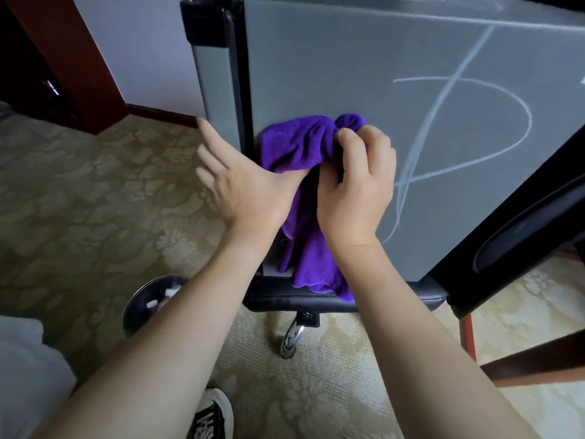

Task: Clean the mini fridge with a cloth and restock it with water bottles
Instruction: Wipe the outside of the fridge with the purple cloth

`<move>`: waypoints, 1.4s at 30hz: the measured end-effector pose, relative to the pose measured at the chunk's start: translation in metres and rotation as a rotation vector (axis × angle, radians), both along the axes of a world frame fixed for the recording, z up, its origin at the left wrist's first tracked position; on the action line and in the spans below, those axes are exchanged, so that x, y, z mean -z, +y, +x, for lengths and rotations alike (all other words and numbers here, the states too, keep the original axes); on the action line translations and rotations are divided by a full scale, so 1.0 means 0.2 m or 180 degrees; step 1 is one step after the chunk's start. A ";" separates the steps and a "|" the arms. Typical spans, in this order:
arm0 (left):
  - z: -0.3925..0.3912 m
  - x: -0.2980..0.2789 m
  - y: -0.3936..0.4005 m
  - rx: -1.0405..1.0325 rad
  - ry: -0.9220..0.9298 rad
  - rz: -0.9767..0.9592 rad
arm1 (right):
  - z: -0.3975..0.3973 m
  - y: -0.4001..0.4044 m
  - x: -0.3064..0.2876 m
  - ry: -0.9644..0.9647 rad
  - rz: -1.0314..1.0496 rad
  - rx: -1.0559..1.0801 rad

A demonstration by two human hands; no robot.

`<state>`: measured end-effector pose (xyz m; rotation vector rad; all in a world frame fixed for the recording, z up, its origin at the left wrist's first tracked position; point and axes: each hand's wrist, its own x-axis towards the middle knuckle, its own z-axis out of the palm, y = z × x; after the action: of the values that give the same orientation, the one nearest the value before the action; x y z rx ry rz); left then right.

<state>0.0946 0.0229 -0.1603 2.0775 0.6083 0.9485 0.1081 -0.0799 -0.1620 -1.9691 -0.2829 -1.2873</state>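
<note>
Far left, at nine o'clock: patterned beige carpet [95, 191], with a dark red wooden baseboard [158, 110] above it toward eleven. Down at seven o'clock, a round metal bin [148, 304] holding a few pale scraps, partly hidden behind the left forearm; at six, the toe of a black-and-white shoe [212, 413]. Moving rightward to centre: left hand [240, 182] with fingers straight and spread, reaching up toward eleven o'clock beside the grey edge of the fridge, thumb side touching the purple cloth [300, 198]; whether the thumb hooks into the fabric cannot be told. Cloth bunched against the lower left corner of the mini fridge [348, 74], its loose end hanging down toward six o'clock over the black padded seat edge [285, 301] below. Just right of centre: right hand [357, 185] with fingers curled tight, gripping the upper bunch of the cloth and pressing it onto the grey fridge panel. Farther right, toward two and three o'clock: pale looping scrawl marks [459, 122] across the grey panel. At four o'clock, a dark wooden chair frame [522, 359] over pale carpet. Below centre, a chrome caster leg [291, 340].
</note>
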 end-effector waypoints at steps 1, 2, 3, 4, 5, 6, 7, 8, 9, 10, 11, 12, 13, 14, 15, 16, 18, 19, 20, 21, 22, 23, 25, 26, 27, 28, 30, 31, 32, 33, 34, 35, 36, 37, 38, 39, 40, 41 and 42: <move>0.00 0.04 0.00 -0.0021 0.0004 0.0004 | 0.00 -0.01 0.04 -0.0015 -0.0020 0.0002; 0.00 0.07 -0.01 -0.0036 0.0012 0.0000 | 0.01 -0.01 0.07 -0.0033 -0.0034 -0.0001; 0.00 0.11 -0.01 -0.0050 0.0025 -0.0009 | 0.01 -0.02 0.12 -0.0048 -0.0039 -0.0007; 0.00 0.15 -0.01 -0.0069 0.0042 -0.0015 | 0.01 -0.02 0.16 -0.0066 -0.0034 -0.0015; 0.00 0.19 -0.01 -0.0087 0.0069 -0.0012 | 0.01 -0.03 0.20 -0.0087 -0.0029 -0.0023; 0.00 0.23 -0.01 -0.0102 0.0106 -0.0009 | 0.02 -0.03 0.25 -0.0113 -0.0034 -0.0031; 0.00 0.27 -0.01 -0.0104 0.0139 -0.0012 | 0.02 -0.04 0.29 -0.0144 -0.0056 -0.0033; 0.00 0.31 -0.02 -0.0093 0.0161 -0.0022 | 0.02 -0.04 0.34 -0.0163 -0.0094 -0.0028; -0.01 0.35 -0.02 -0.0074 0.0176 -0.0035 | 0.02 -0.05 0.38 -0.0160 -0.0136 -0.0024; -0.01 0.39 -0.02 -0.0059 0.0189 -0.0046 | 0.02 -0.05 0.42 -0.0148 -0.0175 -0.0027; -0.01 0.43 -0.02 -0.0051 0.0207 -0.0051 | 0.01 -0.06 0.46 -0.0140 -0.0206 -0.0038; -0.02 0.47 -0.02 -0.0045 0.0227 -0.0054 | 0.01 -0.06 0.51 -0.0131 -0.0234 -0.0047; -0.02 0.51 -0.02 -0.0036 0.0247 -0.0070 | 0.01 -0.07 0.55 -0.0113 -0.0263 -0.0050; -0.02 0.55 -0.03 -0.0025 0.0255 -0.0097 | 0.01 -0.07 0.59 -0.0089 -0.0288 -0.0045; -0.02 0.59 -0.03 -0.0020 0.0249 -0.0119 | 0.00 -0.08 0.64 -0.0061 -0.0309 -0.0038; -0.02 0.63 -0.04 -0.0026 0.0236 -0.0124 | 0.00 -0.09 0.68 -0.0025 -0.0323 -0.0038; -0.02 0.71 -0.05 -0.0037 0.0228 -0.0086 | 0.00 -0.10 0.77 0.0067 -0.0345 -0.0048; -0.02 0.75 -0.06 -0.0030 0.0245 -0.0069 | -0.01 -0.11 0.81 0.0112 -0.0363 -0.0053; -0.03 0.78 -0.07 -0.0021 0.0274 -0.0065 | -0.01 -0.12 0.85 0.0148 -0.0390 -0.0063; -0.03 0.81 -0.08 -0.0012 0.0315 -0.0068 | -0.01 -0.13 0.90 0.0176 -0.0422 -0.0076; -0.04 0.84 -0.08 -0.0001 0.0370 -0.0064 | -0.02 -0.14 0.94 0.0204 -0.0452 -0.0092; -0.04 0.87 -0.08 0.0011 0.0430 -0.0060 | -0.02 -0.15 0.98 0.0230 -0.0473 -0.0105; -0.05 0.92 -0.09 0.0012 0.0508 -0.0090 | -0.02 -0.16 1.05 0.0274 -0.0501 -0.0110; -0.06 0.94 -0.10 -0.0001 0.0511 -0.0106 | -0.02 -0.17 1.08 0.0288 -0.0514 -0.0103; -0.07 0.95 -0.10 -0.0015 0.0503 -0.0110 | -0.02 -0.17 1.11 0.0305 -0.0523 -0.0097; -0.07 0.97 -0.10 -0.0027 0.0505 -0.0111 | -0.02 -0.17 1.13 0.0336 -0.0534 -0.0094; -0.08 1.03 -0.11 -0.0042 0.0523 -0.0148 | -0.03 -0.17 1.19 0.0431 -0.0536 -0.0082; -0.08 1.06 -0.12 -0.0057 0.0523 -0.0150 | -0.04 -0.17 1.21 0.0490 -0.0506 -0.0083; -0.07 1.09 -0.12 -0.0080 0.0525 -0.0136 | -0.04 -0.16 1.23 0.0560 -0.0446 -0.0092; -0.07 1.12 -0.12 -0.0103 0.0535 -0.0124 | -0.05 -0.15 1.25 0.0638 -0.0360 -0.0098; -0.07 1.15 -0.12 -0.0120 0.0543 -0.0127 | -0.06 -0.14 1.26 0.0715 -0.0262 -0.0099; -0.06 1.17 -0.13 -0.0118 0.0534 -0.0137 | -0.06 -0.13 1.26 0.0789 -0.0174 -0.0094; -0.06 1.20 -0.14 -0.0097 0.0508 -0.0145 | -0.06 -0.13 1.27 0.0858 -0.0113 -0.0089; -0.06 1.23 -0.15 -0.0062 0.0482 -0.0157 | -0.07 -0.13 1.28 0.0927 -0.0078 -0.0093; -0.05 1.26 -0.16 -0.0023 0.0472 -0.0184 | -0.07 -0.13 1.29 0.1001 -0.0059 -0.0110; -0.05 1.29 -0.18 0.0027 0.0473 -0.0229 | -0.08 -0.14 1.31 0.1076 -0.0052 -0.0125; -0.05 1.32 -0.19 0.0081 0.0473 -0.0274 | -0.08 -0.15 1.32 0.1150 -0.0050 -0.0128; -0.05 1.35 -0.21 0.0121 0.0461 -0.0301 | -0.09 -0.16 1.33 0.1224 -0.0050 -0.0121; -0.04 1.38 -0.23 0.0135 0.0442 -0.0312 | -0.09 -0.17 1.34 0.1293 -0.0051 -0.0109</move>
<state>0.0857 -0.0222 -0.4366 2.0717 0.6665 0.7401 0.0905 -0.1140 -0.4298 -2.1735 -0.1256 -0.8380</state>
